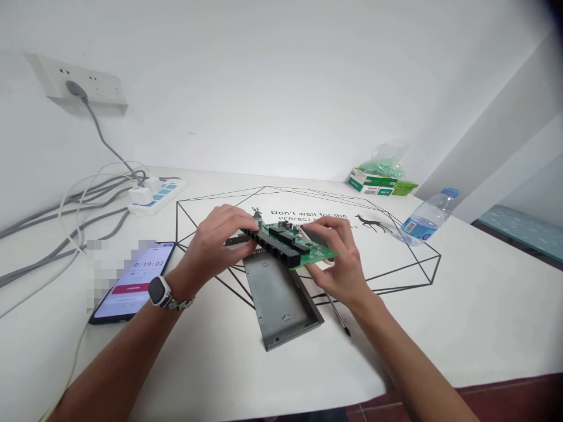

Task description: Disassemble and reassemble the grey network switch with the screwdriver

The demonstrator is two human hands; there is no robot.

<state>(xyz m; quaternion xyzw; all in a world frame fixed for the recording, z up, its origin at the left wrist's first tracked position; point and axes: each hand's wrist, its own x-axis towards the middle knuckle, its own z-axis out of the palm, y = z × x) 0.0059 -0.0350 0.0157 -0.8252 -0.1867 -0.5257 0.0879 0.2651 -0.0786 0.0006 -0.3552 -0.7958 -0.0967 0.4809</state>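
Both my hands hold a green circuit board (308, 249) with a row of black ports along its near edge, lifted a little above the white table. My left hand (217, 243) grips the board's left end, fingers curled over the ports. My right hand (341, 258) pinches the right end. Under the board lies an open grey metal case (279, 302), flat on the table. A thin dark screwdriver (338, 316) rests on the table beside my right wrist.
A phone (134, 281) showing a timer lies at the left. A power strip (156, 196) with grey cables sits at the back left. At the right a water bottle (424, 220) lies on its side. A green-and-white box (373, 181) with a plastic bag stands by the wall.
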